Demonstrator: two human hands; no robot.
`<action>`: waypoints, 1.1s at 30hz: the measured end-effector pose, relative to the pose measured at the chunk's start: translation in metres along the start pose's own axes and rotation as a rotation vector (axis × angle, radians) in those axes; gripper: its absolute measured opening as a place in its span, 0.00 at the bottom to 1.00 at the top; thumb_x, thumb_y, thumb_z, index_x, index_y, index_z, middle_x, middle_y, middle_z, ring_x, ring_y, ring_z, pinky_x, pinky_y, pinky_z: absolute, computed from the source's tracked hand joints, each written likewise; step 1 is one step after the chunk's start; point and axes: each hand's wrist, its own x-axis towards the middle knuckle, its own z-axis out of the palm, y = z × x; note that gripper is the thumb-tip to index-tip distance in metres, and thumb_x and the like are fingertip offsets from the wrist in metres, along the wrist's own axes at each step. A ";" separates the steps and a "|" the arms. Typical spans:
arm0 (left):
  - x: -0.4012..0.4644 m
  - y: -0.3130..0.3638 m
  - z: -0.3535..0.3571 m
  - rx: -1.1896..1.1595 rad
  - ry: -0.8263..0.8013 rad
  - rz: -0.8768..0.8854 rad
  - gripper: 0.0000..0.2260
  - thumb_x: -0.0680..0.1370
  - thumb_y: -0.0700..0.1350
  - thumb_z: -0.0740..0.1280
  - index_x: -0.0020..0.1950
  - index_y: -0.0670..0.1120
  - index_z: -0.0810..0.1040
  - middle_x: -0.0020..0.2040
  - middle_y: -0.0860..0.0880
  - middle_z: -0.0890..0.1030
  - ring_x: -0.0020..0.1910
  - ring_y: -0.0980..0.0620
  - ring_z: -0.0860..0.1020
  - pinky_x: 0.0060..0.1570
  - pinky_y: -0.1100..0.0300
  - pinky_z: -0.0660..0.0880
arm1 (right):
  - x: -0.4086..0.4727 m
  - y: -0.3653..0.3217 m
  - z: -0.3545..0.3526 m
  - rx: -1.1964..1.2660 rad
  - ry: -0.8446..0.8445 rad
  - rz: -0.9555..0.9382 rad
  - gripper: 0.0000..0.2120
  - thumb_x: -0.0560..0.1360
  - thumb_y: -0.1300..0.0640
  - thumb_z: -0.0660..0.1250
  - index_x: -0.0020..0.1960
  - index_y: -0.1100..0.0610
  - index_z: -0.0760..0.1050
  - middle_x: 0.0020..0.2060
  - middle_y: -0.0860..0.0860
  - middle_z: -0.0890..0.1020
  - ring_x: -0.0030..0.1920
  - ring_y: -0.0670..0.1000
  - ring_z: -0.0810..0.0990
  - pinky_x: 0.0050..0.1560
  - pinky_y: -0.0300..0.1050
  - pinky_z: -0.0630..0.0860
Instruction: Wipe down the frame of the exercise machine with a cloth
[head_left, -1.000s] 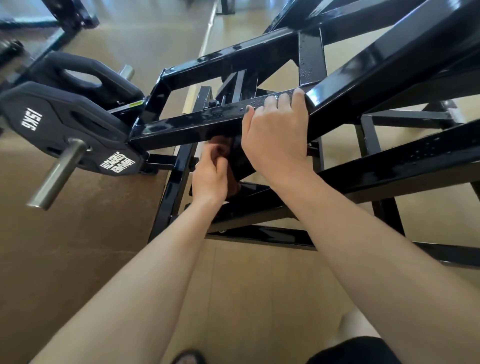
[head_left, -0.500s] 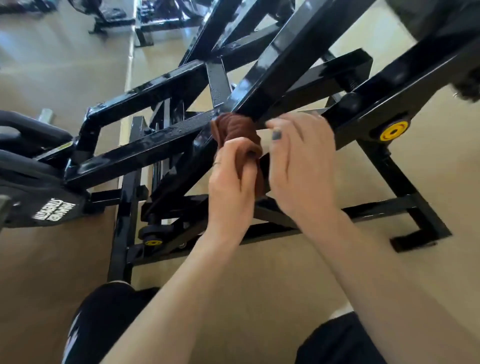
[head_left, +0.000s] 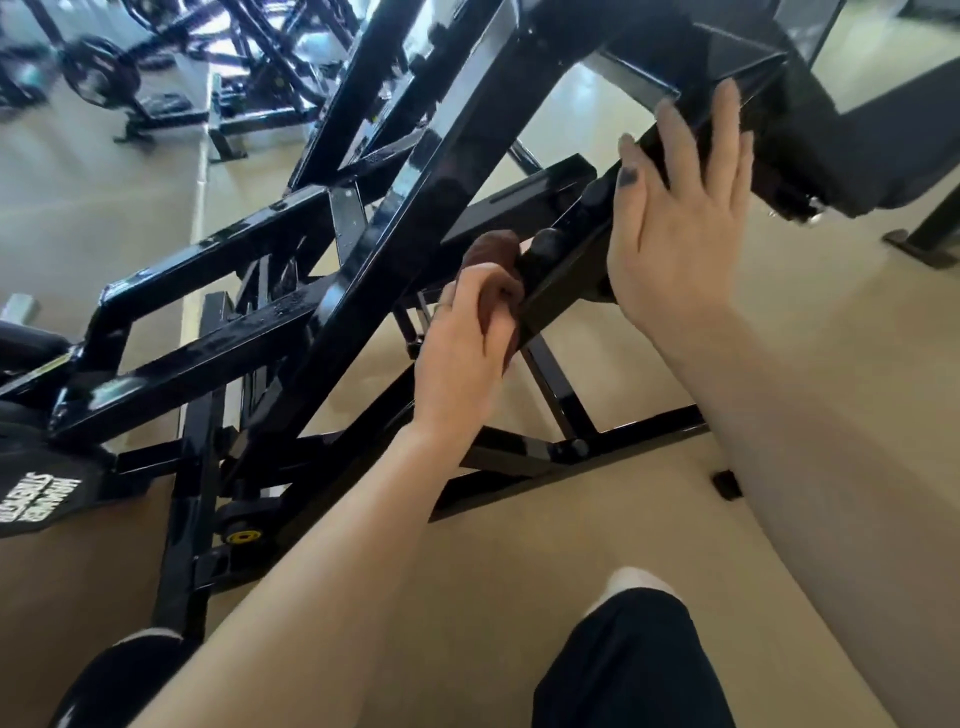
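The right hand (head_left: 675, 223) left the cloth (head_left: 493, 275) and moved up the sloping black bar (head_left: 566, 270) of the frame, where it lay flat with straight fingers. The left hand (head_left: 467, 338) carried the bunched brown cloth from the crossing beams to that same bar's side.

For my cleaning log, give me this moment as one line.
left hand grips brown cloth against black frame bar | right hand flat, fingers straight, on upper bar | wiping unfinished
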 end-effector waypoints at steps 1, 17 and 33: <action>-0.008 -0.009 -0.006 0.002 0.011 -0.053 0.12 0.85 0.47 0.61 0.61 0.66 0.66 0.58 0.55 0.77 0.54 0.64 0.76 0.50 0.72 0.73 | -0.002 0.000 0.004 -0.001 0.010 -0.006 0.36 0.84 0.44 0.31 0.75 0.52 0.71 0.80 0.52 0.65 0.82 0.60 0.51 0.81 0.60 0.47; -0.007 -0.001 0.004 0.000 0.045 -0.005 0.09 0.85 0.49 0.60 0.64 0.61 0.68 0.57 0.52 0.78 0.53 0.56 0.79 0.53 0.58 0.80 | -0.002 -0.003 0.028 0.025 0.149 0.008 0.27 0.86 0.49 0.44 0.69 0.56 0.77 0.77 0.57 0.69 0.80 0.65 0.57 0.80 0.65 0.49; 0.061 0.066 0.028 -0.005 0.129 0.140 0.10 0.85 0.53 0.56 0.64 0.57 0.71 0.49 0.70 0.75 0.49 0.68 0.77 0.53 0.68 0.74 | 0.001 0.001 0.022 0.241 0.224 -0.029 0.23 0.85 0.56 0.48 0.70 0.58 0.77 0.73 0.55 0.75 0.80 0.62 0.59 0.80 0.63 0.52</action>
